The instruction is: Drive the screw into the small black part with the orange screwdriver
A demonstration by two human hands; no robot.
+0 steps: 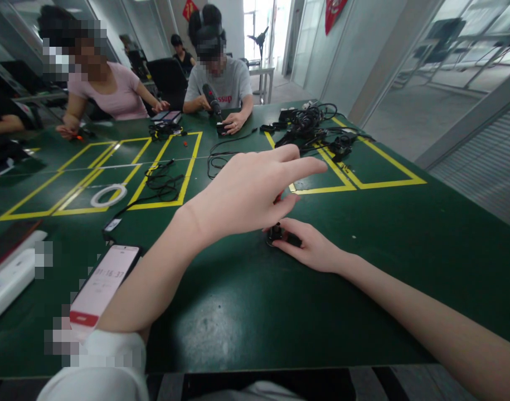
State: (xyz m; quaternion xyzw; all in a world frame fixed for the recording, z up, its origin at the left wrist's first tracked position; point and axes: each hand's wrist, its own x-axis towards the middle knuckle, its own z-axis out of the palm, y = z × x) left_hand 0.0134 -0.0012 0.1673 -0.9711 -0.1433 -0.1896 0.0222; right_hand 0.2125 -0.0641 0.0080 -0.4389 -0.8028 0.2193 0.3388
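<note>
My left hand point(255, 192) is raised over the table, palm down, its index finger stretched forward. Its thumb and bent fingers close around something red point(279, 197), mostly hidden by the hand, so its kind does not show. Just below, my right hand point(311, 245) grips a small black part point(275, 235) between thumb and fingers, low over the green tabletop. The part's upper end lies directly under my left fingers. Whether the red thing touches it I cannot tell.
A phone point(106, 284) lies by my left forearm, near a white power strip point(12, 284). Beyond are a white ring point(108, 196), loose black cables point(160, 181) and a cable heap point(309, 125). Across the table, one co-worker point(219, 83) holds a power driver point(213, 101); another person point(106, 89) sits left.
</note>
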